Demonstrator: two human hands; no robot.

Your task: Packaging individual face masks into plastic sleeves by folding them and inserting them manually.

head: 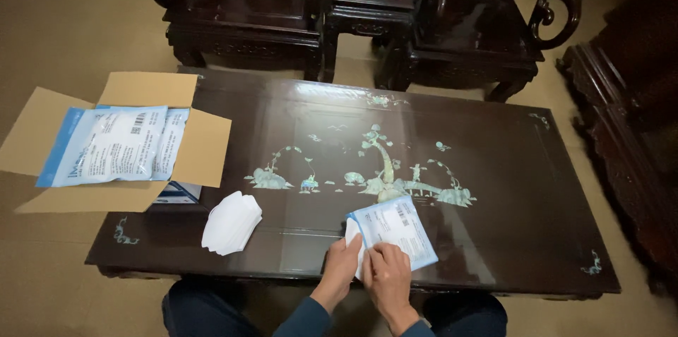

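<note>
Both hands (pixel 367 270) grip blue-white pouch (pixel 395 230) w/ masks.

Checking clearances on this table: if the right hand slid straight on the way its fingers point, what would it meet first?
The right hand points up-table at the blue-and-white plastic packet it already holds; beyond that, probably only the dark lacquered table with its pearl inlay scene.

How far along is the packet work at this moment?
Looks done: a white stack lies loose on the table. In hand: the left hand and right hand grip one blue-edged packet. Left: more packets rest on the open cardboard box.
</note>
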